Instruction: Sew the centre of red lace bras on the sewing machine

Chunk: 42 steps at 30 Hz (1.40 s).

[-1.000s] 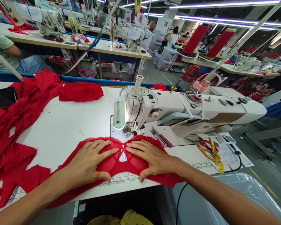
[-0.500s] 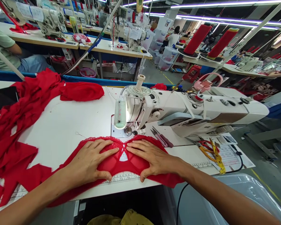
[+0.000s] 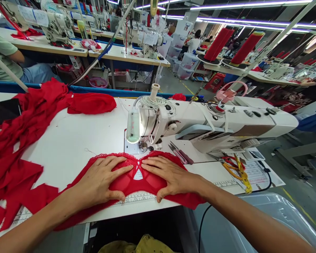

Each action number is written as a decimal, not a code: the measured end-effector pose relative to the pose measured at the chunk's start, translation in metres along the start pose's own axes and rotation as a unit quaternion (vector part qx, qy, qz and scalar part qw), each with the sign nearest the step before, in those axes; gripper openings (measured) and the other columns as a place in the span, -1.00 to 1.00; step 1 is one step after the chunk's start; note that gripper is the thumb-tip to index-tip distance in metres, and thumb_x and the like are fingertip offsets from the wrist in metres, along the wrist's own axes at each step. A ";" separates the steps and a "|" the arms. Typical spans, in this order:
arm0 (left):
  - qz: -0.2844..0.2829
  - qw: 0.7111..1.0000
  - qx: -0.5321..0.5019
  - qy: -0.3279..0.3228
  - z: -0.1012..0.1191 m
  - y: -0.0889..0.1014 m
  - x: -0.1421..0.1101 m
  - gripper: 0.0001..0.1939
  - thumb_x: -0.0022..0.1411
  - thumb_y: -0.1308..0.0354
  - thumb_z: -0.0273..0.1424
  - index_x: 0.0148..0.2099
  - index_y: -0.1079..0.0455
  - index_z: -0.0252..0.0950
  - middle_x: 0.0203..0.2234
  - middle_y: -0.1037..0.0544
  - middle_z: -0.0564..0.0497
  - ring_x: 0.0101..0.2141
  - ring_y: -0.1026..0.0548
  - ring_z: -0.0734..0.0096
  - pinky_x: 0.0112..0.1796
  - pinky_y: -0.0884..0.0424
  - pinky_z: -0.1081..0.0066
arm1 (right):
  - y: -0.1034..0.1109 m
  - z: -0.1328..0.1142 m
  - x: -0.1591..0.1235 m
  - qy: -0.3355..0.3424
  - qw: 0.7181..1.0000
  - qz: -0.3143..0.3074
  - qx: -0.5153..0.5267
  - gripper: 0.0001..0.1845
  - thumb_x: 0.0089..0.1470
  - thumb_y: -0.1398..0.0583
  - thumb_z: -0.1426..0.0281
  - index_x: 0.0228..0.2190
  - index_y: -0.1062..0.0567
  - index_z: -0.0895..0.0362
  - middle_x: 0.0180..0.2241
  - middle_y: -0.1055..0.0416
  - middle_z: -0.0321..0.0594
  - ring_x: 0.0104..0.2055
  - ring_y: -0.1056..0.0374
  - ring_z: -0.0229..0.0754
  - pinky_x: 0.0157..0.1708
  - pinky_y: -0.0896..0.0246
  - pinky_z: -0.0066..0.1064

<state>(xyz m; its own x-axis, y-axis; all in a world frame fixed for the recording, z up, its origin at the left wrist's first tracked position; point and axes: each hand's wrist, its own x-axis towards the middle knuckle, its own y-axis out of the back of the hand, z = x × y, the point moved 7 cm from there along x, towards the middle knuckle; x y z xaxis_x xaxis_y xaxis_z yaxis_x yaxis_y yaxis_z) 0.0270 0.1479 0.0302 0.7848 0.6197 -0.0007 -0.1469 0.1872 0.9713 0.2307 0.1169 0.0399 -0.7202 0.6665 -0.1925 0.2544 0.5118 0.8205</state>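
A red lace-edged bra (image 3: 140, 184) lies spread on the white table (image 3: 89, 130), just in front of the sewing machine's (image 3: 200, 119) needle plate. My left hand (image 3: 104, 179) rests flat on its left cup, fingers spread and the thumb at the lower edge. On the right cup lies my right hand (image 3: 168, 175), also flat with fingers apart. Between the two hands shows the centre of the bra, with crossed straps and a small triangular gap. Parts of both cups are hidden under my palms. A printed ruler strip (image 3: 139, 198) runs along the table's front edge below the bra.
Red fabric pieces (image 3: 28, 140) pile up at the left beside a black phone (image 3: 6, 110). Thread snips (image 3: 180, 153) lie by the machine; orange-handled scissors (image 3: 230, 167) and a yellow tape measure (image 3: 243, 175) are farther right. A clear plastic bin (image 3: 274, 214) stands at lower right.
Both hands stay flat on the bra in the same place. Only the camera view shifts slightly.
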 end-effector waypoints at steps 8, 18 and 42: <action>-0.012 1.000 0.005 -0.001 0.001 0.001 0.001 -0.13 0.08 -0.08 0.32 0.37 -0.16 0.12 0.30 -0.30 -0.10 0.20 -0.30 -0.12 0.13 -0.18 -0.02 | 0.000 0.000 0.000 -0.001 1.000 -0.001 -0.008 0.13 -0.02 -0.32 -0.14 0.38 -0.06 0.09 0.41 0.05 -0.05 0.43 0.17 0.09 0.39 0.37 -0.05; -0.011 1.000 0.000 0.000 0.001 0.001 0.002 -0.12 0.08 -0.09 0.31 0.37 -0.16 0.12 0.31 -0.28 -0.08 0.20 -0.29 -0.13 0.14 -0.19 -0.02 | 0.001 -0.002 -0.001 0.011 1.000 0.012 -0.004 0.10 -0.01 -0.33 -0.12 0.38 -0.05 0.04 0.41 0.04 -0.08 0.43 0.15 0.09 0.39 0.34 -0.03; -0.008 1.000 0.000 0.007 0.000 0.000 0.001 -0.13 0.08 -0.11 0.30 0.36 -0.16 0.13 0.31 -0.29 -0.07 0.20 -0.28 -0.14 0.14 -0.20 -0.03 | -0.002 0.002 -0.001 0.009 1.000 0.013 -0.004 0.11 -0.02 -0.35 -0.09 0.38 -0.04 0.02 0.41 0.05 -0.08 0.43 0.16 0.10 0.39 0.31 -0.01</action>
<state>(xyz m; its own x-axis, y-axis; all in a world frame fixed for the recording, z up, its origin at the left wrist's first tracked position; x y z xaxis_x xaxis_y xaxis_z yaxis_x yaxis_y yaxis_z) 0.0281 0.1484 0.0300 0.7793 0.6263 -0.0202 -0.1335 0.1975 0.9712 0.2317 0.1166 0.0376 -0.7252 0.6694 -0.1614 0.2683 0.4906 0.8290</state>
